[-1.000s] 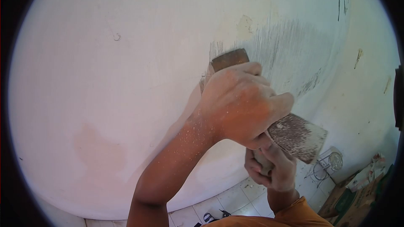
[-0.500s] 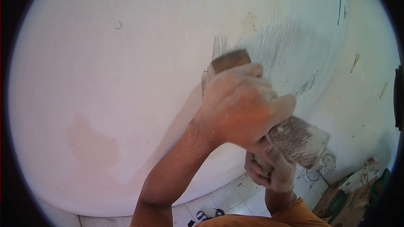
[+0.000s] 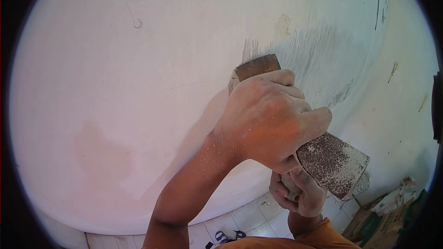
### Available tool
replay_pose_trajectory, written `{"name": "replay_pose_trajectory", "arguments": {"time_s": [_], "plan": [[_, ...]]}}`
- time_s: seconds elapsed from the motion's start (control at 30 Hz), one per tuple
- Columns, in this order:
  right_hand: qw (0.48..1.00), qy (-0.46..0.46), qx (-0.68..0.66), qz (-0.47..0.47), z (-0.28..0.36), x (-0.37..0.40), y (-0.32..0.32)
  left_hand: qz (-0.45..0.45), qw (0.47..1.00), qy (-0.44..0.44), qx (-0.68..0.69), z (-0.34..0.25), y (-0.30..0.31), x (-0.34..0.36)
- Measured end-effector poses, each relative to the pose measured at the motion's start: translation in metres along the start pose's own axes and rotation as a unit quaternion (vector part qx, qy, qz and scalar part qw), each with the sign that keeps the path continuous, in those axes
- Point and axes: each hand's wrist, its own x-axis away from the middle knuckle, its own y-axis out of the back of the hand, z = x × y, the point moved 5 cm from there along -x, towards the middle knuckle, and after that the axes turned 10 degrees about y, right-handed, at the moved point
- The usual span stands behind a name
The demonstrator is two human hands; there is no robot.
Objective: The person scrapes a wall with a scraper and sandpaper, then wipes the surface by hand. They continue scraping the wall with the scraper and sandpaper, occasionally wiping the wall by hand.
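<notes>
My left hand [image 3: 274, 115], dusted with white powder, is wrapped around a scraper [image 3: 258, 67]. Its wide brown blade sticks out above the knuckles at the pale wall [image 3: 120, 78]; the handle is hidden in the fist. Lower right, my right hand [image 3: 302, 191] is closed around the greenish-grey handle of a putty knife [image 3: 334, 161]. That knife's broad blade is dark brown, speckled with white residue, and tilts up to the right close beside my left thumb. Dark vertical streaks [image 3: 314, 50] mark the wall above and right of the scraper.
The wall meets another wall [image 3: 406, 110] at the right. White floor tiles [image 3: 249, 216] with some debris lie below, along with a sandal [image 3: 221, 236]. Cardboard [image 3: 390, 221] and wrappers [image 3: 397, 198] are piled at lower right, near a round clear object [image 3: 363, 182].
The view has shifted slightly, moving the wall marks rightward. Both hands keep their grips. The putty knife has moved a little right and down; the left hand, blurred before, now appears sharper.
</notes>
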Motion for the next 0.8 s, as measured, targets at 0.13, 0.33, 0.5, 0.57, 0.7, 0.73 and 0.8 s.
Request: {"name": "replay_pose_trajectory", "arguments": {"time_s": [0.13, 0.33, 0.5, 0.57, 0.7, 0.73, 0.8], "plan": [[1.0, -0.003, 0.009, -0.012, 0.002, -0.01, -0.003, -0.025, 0.999, -0.02, -0.011, 0.001, -0.003, 0.011], [0.999, -0.015, -0.01, -0.028, 0.003, -0.011, 0.0, -0.021, 0.999, -0.022, 0.009, 0.004, 0.007, 0.001], [0.999, -0.026, 0.008, -0.046, -0.011, -0.001, 0.001, -0.042, 0.999, -0.026, 0.001, 0.0, -0.001, 0.015], [0.999, -0.027, 0.024, -0.029, -0.008, -0.001, 0.001, -0.036, 0.999, -0.016, 0.029, 0.0, 0.007, 0.005], [0.998, -0.023, 0.05, 0.003, -0.003, -0.002, 0.001, -0.05, 0.998, -0.019, 0.023, 0.0, -0.002, 0.014], [0.996, -0.055, 0.027, -0.07, -0.001, -0.004, 0.0, -0.045, 0.999, -0.019, 0.014, 0.0, -0.003, 0.015], [0.986, -0.086, -0.01, -0.144, 0.003, -0.004, -0.007, -0.034, 0.999, -0.02, 0.008, 0.001, -0.001, 0.012]]}}
